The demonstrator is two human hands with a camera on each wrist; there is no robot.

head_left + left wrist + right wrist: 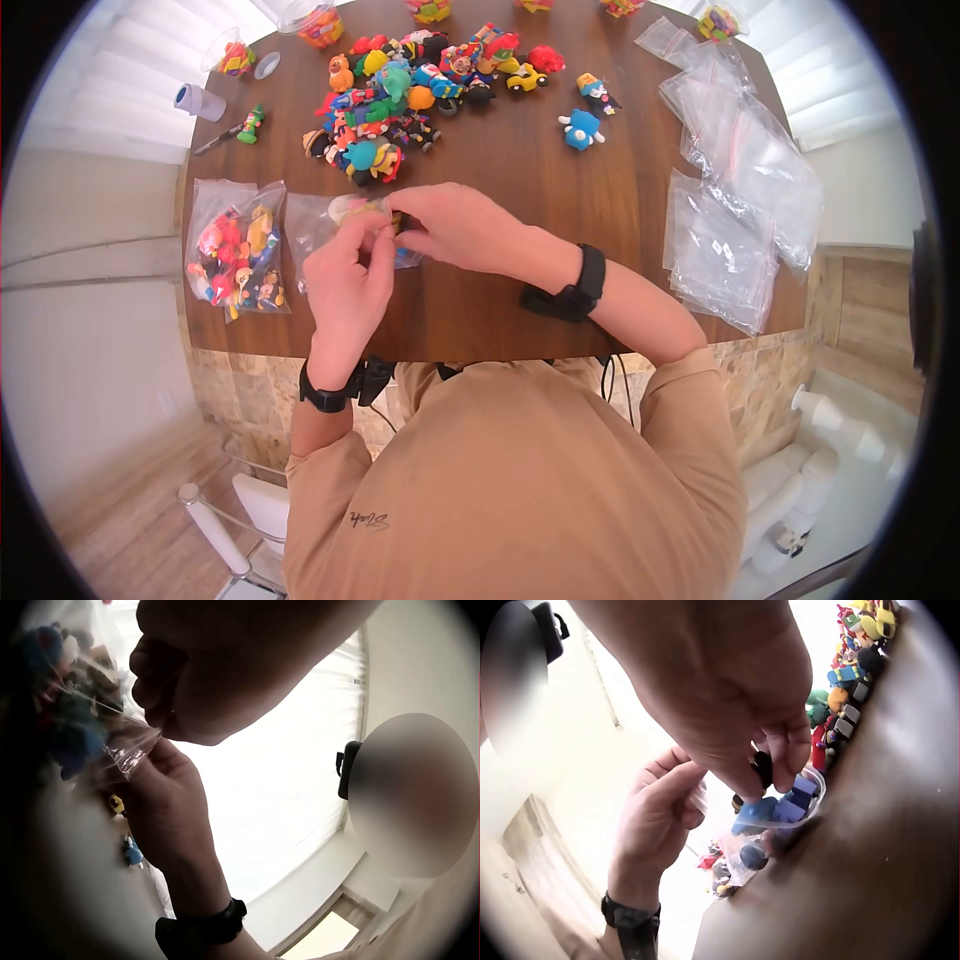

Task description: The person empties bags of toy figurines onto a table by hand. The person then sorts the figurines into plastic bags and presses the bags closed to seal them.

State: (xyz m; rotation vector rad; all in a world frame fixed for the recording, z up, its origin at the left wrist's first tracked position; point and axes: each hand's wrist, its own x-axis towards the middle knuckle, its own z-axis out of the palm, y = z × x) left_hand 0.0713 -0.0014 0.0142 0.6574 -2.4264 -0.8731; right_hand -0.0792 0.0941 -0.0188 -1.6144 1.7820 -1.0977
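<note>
pinching bag [320, 222] mouth wide with my left hand [345, 275]; right hand [450, 228] pinches a toy [763, 768], centre frame: lower it straight in.

- Bag [325, 225]: a small clear plastic pouch, lying on the desk near its front edge, just right of a filled bag. Its mouth is held open between both hands; the film is crumpled and glossy. In the right wrist view the open rim [810, 799] curves up off the dark wood, with blue and purple toy pieces already inside. In the left wrist view a pinched corner [131, 754] of film is stretched taut.
- Toy [763, 769]: a small dark piece, pinched at the bag's mouth, above the blue ones. Its shape cannot be told; in the head view the hands mostly hide it.
</note>
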